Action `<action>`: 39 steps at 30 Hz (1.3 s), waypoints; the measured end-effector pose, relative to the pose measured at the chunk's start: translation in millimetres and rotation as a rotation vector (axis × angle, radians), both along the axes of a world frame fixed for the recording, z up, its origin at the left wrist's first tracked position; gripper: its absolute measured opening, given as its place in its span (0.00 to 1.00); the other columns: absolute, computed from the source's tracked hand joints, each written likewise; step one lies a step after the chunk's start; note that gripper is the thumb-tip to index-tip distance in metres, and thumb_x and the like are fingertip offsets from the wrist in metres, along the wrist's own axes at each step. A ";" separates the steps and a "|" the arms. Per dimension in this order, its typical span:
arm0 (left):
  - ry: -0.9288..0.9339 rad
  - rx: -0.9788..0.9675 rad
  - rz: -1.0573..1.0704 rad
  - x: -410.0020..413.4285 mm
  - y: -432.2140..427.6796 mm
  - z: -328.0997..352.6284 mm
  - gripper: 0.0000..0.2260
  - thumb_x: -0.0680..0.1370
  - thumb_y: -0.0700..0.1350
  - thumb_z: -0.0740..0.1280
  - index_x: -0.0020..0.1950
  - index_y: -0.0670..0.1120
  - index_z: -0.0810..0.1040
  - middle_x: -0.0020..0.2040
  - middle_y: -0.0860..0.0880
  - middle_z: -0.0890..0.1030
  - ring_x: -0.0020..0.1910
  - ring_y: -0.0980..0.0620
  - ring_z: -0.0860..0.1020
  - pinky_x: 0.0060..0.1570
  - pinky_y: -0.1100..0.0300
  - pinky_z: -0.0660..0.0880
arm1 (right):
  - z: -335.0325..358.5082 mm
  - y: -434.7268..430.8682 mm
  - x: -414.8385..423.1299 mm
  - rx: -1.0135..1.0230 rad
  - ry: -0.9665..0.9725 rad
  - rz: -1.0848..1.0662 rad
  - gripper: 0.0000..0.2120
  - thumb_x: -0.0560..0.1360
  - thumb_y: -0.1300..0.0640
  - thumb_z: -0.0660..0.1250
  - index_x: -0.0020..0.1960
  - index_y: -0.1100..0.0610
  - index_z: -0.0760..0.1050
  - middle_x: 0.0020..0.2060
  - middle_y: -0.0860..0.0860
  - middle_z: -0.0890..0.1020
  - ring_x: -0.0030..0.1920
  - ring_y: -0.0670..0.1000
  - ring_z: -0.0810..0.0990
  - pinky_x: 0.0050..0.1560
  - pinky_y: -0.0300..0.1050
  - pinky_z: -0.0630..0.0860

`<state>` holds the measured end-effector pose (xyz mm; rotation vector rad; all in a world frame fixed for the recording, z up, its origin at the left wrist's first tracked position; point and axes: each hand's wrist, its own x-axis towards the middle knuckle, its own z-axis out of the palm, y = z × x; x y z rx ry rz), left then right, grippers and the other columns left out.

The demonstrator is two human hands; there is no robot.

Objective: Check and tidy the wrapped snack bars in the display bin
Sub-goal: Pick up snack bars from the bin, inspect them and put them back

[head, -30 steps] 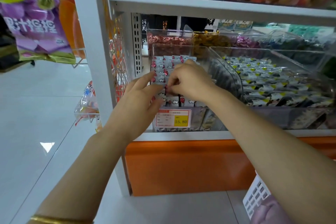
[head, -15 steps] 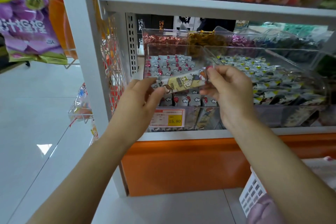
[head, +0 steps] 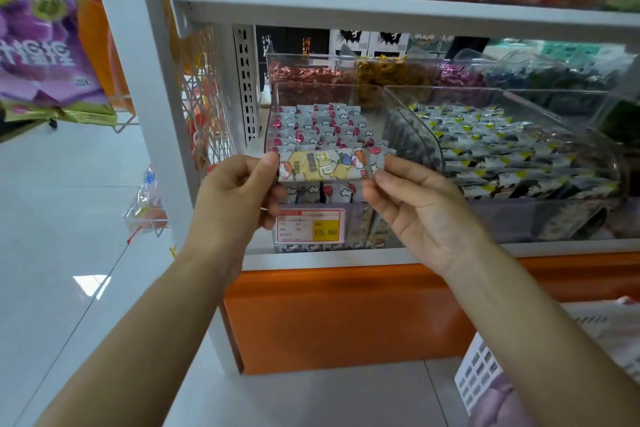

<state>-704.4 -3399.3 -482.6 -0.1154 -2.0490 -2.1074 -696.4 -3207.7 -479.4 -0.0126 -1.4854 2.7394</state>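
Two hands point(head: 235, 196) point(head: 424, 215), pinching one snack bar point(head: 329, 166)

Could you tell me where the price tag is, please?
Head view, centre: the price tag sits on the display bin front, below the held snack bar.

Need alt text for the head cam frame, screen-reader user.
The left hand and right hand each pinch one end of a wrapped snack bar, holding it level in front of a clear display bin filled with rows of similar bars. A price tag on the bin's front reads 15.80; a neighbouring bin holds other wrapped snacks.
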 end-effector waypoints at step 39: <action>0.122 -0.272 -0.159 7.6 -3.6 8.2 0.08 0.74 0.46 0.66 0.53 0.51 0.80 0.45 0.51 0.83 0.43 0.57 0.82 0.39 0.68 0.78 | -3.7 2.4 1.4 0.550 0.270 -0.114 0.05 0.73 0.63 0.68 0.47 0.57 0.82 0.45 0.57 0.83 0.46 0.53 0.83 0.40 0.41 0.80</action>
